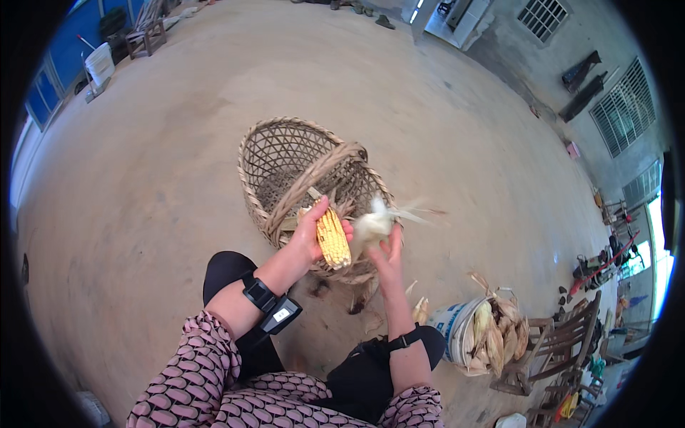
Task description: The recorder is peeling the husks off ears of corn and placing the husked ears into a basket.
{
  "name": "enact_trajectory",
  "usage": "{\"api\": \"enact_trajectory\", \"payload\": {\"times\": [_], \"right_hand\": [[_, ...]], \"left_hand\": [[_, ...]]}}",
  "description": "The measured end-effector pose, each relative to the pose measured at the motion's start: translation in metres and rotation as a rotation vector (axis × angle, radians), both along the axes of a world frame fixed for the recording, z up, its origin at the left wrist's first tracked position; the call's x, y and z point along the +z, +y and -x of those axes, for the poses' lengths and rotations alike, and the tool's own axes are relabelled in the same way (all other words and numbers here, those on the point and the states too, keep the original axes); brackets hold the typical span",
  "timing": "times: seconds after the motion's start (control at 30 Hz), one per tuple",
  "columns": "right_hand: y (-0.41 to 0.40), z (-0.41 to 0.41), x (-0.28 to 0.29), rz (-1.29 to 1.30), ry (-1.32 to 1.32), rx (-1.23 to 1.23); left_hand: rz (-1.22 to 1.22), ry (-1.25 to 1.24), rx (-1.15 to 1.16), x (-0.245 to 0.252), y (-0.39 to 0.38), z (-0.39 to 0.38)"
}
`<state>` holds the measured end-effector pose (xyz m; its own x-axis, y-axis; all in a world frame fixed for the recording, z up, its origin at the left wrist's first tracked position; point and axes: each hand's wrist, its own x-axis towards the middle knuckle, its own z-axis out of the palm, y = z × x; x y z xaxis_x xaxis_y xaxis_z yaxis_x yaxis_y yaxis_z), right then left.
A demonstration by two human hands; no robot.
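Note:
An ear of yellow corn (pixel 333 239), bare of husk over most of its length, lies in my left hand (pixel 314 230), above the near side of a woven basket (pixel 289 128). My right hand (pixel 389 254) is beside the basket's right rim, its fingers at a blurred, pale corn husk (pixel 374 224) with loose strands; whether they grip it cannot be told. The basket has a thick braided handle (pixel 316 174) arching across it, and some husk pieces lie inside. Part of the basket is hidden behind my hands.
A white bucket (pixel 455 331) full of corn in dry husks stands at the lower right, beside a wooden chair (pixel 562 342). Husk scraps (pixel 373 321) lie on the concrete floor near my knees. A white bucket (pixel 100 63) and another chair (pixel 146 37) are at the far left.

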<state>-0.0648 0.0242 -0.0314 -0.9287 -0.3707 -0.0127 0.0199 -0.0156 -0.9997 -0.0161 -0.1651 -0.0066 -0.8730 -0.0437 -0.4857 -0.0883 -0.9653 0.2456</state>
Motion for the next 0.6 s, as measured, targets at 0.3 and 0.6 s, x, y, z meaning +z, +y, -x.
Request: {"api": "enact_trajectory", "payload": {"times": [0.3,0.6], "right_hand": [[0.0,-0.023,0.009,-0.029,-0.216,0.253],[0.016,-0.033,0.005,0.123,-0.205,0.022]], "left_hand": [[0.053,0.044,-0.078,0.004,0.008,-0.01],[0.181,-0.03,-0.172,-0.016,0.08,-0.009]]}}
